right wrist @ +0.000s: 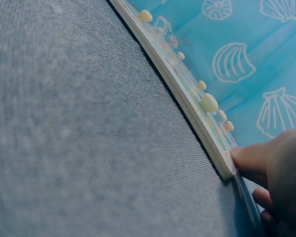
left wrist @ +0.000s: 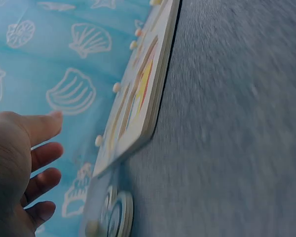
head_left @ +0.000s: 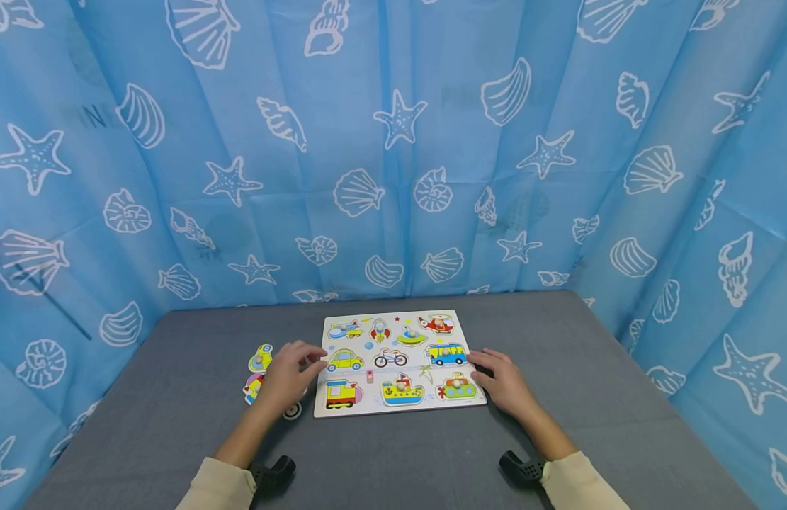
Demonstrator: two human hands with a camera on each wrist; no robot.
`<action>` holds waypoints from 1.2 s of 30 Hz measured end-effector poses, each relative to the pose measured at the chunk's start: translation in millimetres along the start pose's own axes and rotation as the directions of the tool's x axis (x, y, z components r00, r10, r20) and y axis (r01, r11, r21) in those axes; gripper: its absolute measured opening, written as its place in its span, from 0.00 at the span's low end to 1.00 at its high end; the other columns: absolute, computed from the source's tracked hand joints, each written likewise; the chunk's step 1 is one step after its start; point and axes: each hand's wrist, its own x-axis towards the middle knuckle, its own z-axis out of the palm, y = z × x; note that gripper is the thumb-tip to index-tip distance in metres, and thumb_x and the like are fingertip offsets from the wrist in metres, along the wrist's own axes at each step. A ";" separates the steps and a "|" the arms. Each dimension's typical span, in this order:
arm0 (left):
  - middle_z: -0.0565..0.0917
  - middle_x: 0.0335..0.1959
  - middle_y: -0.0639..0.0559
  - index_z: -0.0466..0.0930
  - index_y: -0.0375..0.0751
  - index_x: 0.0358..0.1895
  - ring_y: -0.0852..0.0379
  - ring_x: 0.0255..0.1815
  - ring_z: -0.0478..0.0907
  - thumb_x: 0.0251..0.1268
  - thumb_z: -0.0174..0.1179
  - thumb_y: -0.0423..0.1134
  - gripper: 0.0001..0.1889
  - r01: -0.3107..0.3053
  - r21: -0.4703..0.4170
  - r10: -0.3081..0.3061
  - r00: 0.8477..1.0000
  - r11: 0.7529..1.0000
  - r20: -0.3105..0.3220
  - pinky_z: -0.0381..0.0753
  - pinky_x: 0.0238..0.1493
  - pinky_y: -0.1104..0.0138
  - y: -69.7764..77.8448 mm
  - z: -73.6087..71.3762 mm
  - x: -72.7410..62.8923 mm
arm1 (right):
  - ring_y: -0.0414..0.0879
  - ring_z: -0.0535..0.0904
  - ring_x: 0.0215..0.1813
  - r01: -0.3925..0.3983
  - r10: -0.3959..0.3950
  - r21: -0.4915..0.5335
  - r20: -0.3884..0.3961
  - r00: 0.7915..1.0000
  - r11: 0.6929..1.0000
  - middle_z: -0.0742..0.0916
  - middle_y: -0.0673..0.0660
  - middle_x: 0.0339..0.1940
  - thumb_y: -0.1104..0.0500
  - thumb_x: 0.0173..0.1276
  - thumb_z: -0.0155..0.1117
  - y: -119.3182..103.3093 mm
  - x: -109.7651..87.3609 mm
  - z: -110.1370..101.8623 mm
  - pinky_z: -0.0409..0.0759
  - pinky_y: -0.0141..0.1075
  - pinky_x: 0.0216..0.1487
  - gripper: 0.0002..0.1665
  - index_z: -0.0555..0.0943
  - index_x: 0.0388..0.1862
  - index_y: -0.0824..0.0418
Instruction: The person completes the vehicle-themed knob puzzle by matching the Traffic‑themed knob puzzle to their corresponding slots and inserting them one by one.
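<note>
A white wooden knob puzzle board with colourful vehicle pictures lies flat on the grey table. Over its left edge, near the green car picture, hovers my left hand; the left wrist view shows its fingers loosely bent, holding nothing. My right hand is at the board's right edge, beside the blue bus and the submarine piece. In the right wrist view its thumb touches the board's near corner. Several round knobs, such as a pale one, stick up from the board.
Left of the board lie loose puzzle pieces: a yellow-green one, a pink and blue one and a round-ended one, partly hidden by my left hand and forearm. A blue seashell curtain hangs behind the grey table.
</note>
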 end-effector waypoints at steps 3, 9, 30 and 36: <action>0.77 0.31 0.60 0.86 0.47 0.43 0.57 0.36 0.73 0.61 0.68 0.39 0.09 0.006 0.011 -0.006 1.000 1.000 -0.009 0.75 0.37 0.60 -5.6 -6.4 -7.6 | 0.65 0.63 0.70 -0.002 0.002 -0.002 0.000 1.000 1.000 0.79 0.64 0.62 0.66 0.68 0.63 -0.7 0.1 0.6 0.60 0.63 0.65 0.22 0.78 0.61 0.66; 0.77 0.31 0.60 0.86 0.46 0.42 0.59 0.34 0.74 0.59 0.69 0.39 0.08 0.000 0.034 0.000 1.000 0.999 -0.002 0.74 0.34 0.61 -16.8 -15.8 -20.1 | 0.64 0.62 0.70 -0.021 0.021 -0.002 0.012 1.000 1.000 0.79 0.64 0.62 0.65 0.68 0.63 -0.6 -0.4 2.3 0.60 0.63 0.65 0.22 0.78 0.61 0.66; 0.77 0.28 0.61 0.84 0.51 0.30 0.61 0.31 0.72 0.53 0.73 0.42 0.06 0.092 0.116 -0.110 0.982 0.989 0.156 0.73 0.35 0.60 -34.1 -40.5 -36.2 | 0.64 0.62 0.71 -0.033 0.033 0.000 0.008 0.999 0.999 0.78 0.64 0.63 0.66 0.68 0.62 0.1 0.8 0.4 0.59 0.63 0.65 0.22 0.78 0.61 0.65; 0.75 0.25 0.62 0.81 0.53 0.26 0.61 0.28 0.71 0.49 0.75 0.43 0.09 0.083 0.145 -0.110 0.977 0.986 0.184 0.71 0.32 0.61 -31.5 -39.6 -37.7 | 0.64 0.62 0.71 -0.039 0.039 -0.001 0.010 0.999 0.999 0.79 0.64 0.63 0.66 0.68 0.62 0.8 1.0 0.5 0.59 0.63 0.65 0.22 0.78 0.61 0.65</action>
